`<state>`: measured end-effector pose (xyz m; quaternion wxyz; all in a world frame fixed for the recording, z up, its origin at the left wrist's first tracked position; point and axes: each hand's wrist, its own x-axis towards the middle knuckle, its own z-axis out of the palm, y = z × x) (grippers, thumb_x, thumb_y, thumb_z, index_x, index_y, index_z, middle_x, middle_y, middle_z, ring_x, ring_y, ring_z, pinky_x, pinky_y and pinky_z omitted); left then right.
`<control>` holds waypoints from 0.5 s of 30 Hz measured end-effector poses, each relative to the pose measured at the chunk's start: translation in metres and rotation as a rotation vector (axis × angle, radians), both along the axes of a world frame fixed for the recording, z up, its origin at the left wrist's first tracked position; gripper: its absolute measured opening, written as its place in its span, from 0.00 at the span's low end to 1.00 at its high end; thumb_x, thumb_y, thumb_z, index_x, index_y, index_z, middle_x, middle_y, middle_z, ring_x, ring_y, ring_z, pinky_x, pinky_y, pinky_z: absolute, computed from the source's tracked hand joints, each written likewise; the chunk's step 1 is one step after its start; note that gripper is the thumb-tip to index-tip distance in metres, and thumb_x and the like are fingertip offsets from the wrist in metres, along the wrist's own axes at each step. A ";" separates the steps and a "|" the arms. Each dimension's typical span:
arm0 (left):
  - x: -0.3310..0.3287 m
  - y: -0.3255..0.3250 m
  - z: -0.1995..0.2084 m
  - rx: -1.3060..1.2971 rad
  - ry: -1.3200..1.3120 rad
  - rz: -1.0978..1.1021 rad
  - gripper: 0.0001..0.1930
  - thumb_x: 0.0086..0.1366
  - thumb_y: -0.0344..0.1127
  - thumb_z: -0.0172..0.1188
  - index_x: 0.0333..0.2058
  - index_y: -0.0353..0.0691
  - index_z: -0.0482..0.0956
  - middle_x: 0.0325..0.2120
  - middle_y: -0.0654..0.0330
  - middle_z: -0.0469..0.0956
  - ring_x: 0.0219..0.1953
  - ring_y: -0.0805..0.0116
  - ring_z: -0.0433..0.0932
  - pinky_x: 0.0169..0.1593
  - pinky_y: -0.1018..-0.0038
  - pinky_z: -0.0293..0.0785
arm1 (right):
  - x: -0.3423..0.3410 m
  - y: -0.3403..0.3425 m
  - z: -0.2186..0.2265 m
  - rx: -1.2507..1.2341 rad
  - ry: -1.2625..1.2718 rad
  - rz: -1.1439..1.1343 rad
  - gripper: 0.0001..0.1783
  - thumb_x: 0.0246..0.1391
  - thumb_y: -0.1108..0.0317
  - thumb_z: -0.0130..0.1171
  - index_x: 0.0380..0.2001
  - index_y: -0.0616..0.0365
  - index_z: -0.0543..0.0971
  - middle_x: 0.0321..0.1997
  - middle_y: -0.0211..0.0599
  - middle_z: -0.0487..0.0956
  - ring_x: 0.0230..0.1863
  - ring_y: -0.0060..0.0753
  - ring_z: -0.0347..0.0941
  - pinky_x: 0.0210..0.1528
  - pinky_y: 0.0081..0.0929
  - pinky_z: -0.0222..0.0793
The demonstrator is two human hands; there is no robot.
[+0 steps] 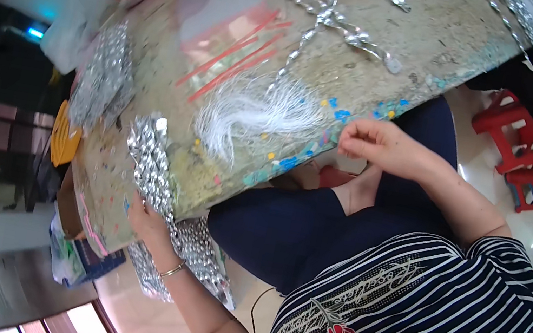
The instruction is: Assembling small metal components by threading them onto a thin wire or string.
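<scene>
My left hand [147, 217] is closed on the lower end of a long silver foil sheet [155, 168] — the glittering strip runs up across the edge of the worn table [404, 34], while more of it hangs down past my wrist toward the floor. My right hand [374, 143] hovers at the near edge of the table with the fingers curled in and pinched together; I cannot tell whether anything lies between them. Just to the left of that hand lies a bundle of white threads [254, 116], fanned out on the tabletop. Beyond them sit thin red strips [231, 64] on a clear plastic bag. A second heap of silver foil [105, 77] rests at the table's left side, and twisted silver pieces [332, 17] lie farther up — well apart from both hands.
</scene>
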<state>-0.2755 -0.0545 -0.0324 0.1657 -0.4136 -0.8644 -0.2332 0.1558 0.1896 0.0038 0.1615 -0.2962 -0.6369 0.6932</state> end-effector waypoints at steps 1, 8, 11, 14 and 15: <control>-0.001 0.000 -0.005 0.008 -0.006 -0.019 0.18 0.59 0.23 0.51 0.50 0.31 0.73 0.36 0.43 0.74 0.39 0.45 0.72 0.45 0.59 0.67 | 0.003 0.008 0.004 0.085 -0.026 -0.073 0.09 0.59 0.66 0.54 0.35 0.60 0.77 0.32 0.25 0.77 0.35 0.16 0.71 0.41 0.18 0.68; 0.019 0.007 -0.001 -0.115 0.127 0.052 0.20 0.55 0.24 0.55 0.49 0.32 0.74 0.42 0.40 0.74 0.43 0.43 0.71 0.47 0.57 0.66 | 0.014 0.094 0.012 0.769 -0.212 -0.303 0.12 0.59 0.68 0.53 0.43 0.61 0.77 0.39 0.37 0.77 0.43 0.30 0.72 0.46 0.25 0.67; 0.041 0.007 0.011 -0.041 0.198 0.013 0.20 0.57 0.26 0.56 0.49 0.31 0.74 0.44 0.41 0.74 0.45 0.45 0.71 0.48 0.57 0.65 | -0.004 0.135 0.001 0.959 -0.275 -0.264 0.13 0.57 0.70 0.52 0.46 0.60 0.76 0.43 0.41 0.75 0.47 0.39 0.71 0.49 0.30 0.67; 0.079 0.009 0.021 0.060 0.246 0.027 0.18 0.59 0.29 0.57 0.49 0.29 0.75 0.46 0.42 0.74 0.47 0.46 0.72 0.52 0.59 0.66 | -0.048 0.156 -0.021 1.030 -0.294 -0.233 0.17 0.55 0.74 0.51 0.48 0.59 0.74 0.50 0.45 0.71 0.51 0.47 0.69 0.52 0.35 0.65; 0.092 0.009 0.020 0.123 0.169 0.047 0.17 0.60 0.29 0.57 0.48 0.29 0.75 0.46 0.44 0.74 0.48 0.49 0.72 0.53 0.61 0.66 | -0.062 0.159 -0.025 1.017 -0.293 -0.221 0.19 0.53 0.76 0.51 0.50 0.57 0.73 0.54 0.47 0.68 0.53 0.50 0.67 0.54 0.37 0.65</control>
